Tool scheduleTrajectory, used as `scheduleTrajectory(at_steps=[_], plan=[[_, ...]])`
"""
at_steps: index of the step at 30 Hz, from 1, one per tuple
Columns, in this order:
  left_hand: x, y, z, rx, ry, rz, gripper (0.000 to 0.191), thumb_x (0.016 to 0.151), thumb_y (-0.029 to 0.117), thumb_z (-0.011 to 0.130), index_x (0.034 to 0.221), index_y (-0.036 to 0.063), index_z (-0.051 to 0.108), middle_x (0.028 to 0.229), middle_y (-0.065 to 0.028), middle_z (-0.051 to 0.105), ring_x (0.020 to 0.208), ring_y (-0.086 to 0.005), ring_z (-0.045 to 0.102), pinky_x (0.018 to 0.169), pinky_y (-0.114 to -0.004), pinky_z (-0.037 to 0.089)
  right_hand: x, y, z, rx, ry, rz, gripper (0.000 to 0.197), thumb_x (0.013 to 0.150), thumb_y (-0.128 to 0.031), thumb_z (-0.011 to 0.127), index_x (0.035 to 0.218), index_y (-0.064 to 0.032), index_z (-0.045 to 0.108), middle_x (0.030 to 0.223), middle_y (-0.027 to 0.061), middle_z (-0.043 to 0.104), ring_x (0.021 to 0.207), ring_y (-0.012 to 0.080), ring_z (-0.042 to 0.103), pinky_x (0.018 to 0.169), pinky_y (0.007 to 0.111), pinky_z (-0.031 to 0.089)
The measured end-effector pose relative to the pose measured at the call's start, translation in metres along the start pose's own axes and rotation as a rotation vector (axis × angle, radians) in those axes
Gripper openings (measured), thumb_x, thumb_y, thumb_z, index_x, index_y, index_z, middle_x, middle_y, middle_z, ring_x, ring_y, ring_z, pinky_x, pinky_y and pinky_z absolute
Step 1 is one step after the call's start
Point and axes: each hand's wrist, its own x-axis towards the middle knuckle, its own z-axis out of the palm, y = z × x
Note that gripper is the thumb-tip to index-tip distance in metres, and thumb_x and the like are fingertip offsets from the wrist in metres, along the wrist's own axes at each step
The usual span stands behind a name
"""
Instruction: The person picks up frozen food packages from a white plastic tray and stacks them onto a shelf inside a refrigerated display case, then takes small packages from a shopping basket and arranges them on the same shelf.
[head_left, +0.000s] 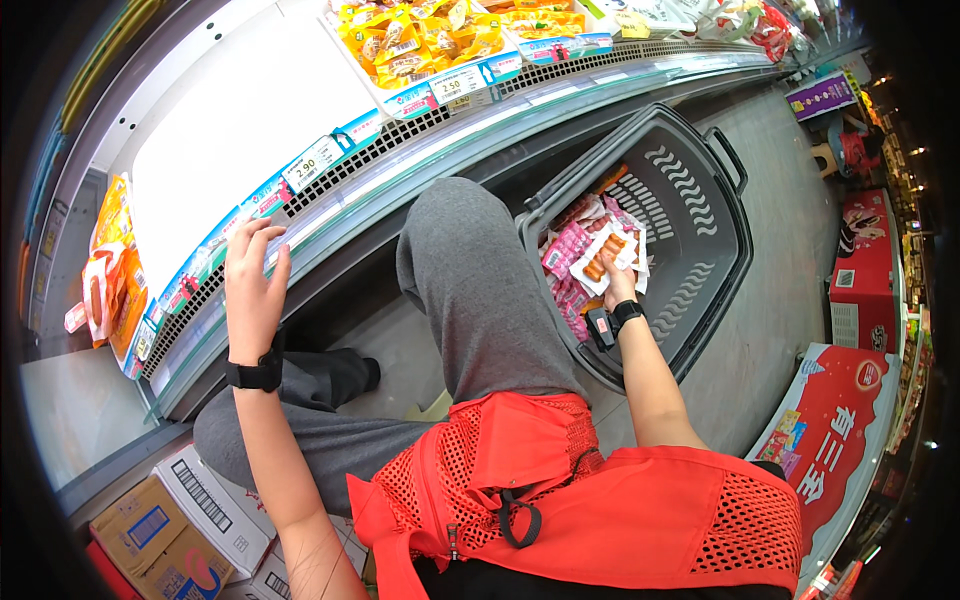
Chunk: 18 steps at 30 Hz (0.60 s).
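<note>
My right hand (619, 287) reaches down into a grey plastic shopping basket (694, 191) on the floor. Its thumb lies over a white-edged packet of small sausages (606, 259), which it grips. Beneath are several pink packets (568, 244) and more white-edged ones, heaped at the near end of the basket. My left hand (253, 281) hovers at the front edge of a refrigerated display case, fingers apart and holding nothing. Close by is a price-label strip (262, 196), with a bare white shelf panel (247, 105) behind it.
Yellow snack packets (420, 41) fill a tray farther along the case. Orange sausage packets (116, 292) sit at its left end. Cardboard boxes (161, 529) are stacked at lower left. My knee (465, 247) stands between case and basket. Red freezer chests (825, 435) line the right.
</note>
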Motion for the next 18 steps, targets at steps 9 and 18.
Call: scheduleTrajectory(at_steps=[9,18], plan=[[0.003,0.004,0.002,-0.039,-0.017,-0.007,0.015,0.075,0.008,0.052,0.088,0.0013,0.053,0.1,-0.0116,0.051,0.099,-0.029,0.046,0.085,-0.036,0.035,0.015,0.009,0.023,0.08,-0.09,0.032,0.037,0.077,-0.009,0.058,0.11,-0.0026,0.043,0.104,0.0069,0.052,0.093,0.0205,0.052,0.081,0.036,0.042],[0.007,0.008,0.013,-0.051,-0.063,-0.015,0.015,0.075,0.007,0.052,0.088,0.0012,0.052,0.099,-0.0117,0.05,0.097,-0.0288,0.046,0.084,-0.036,0.036,0.052,0.061,-0.018,-0.381,0.382,-0.23,0.035,0.068,-0.007,0.063,0.098,0.0037,0.048,0.086,0.01,0.057,0.071,0.0204,0.058,0.063,0.033,0.049]])
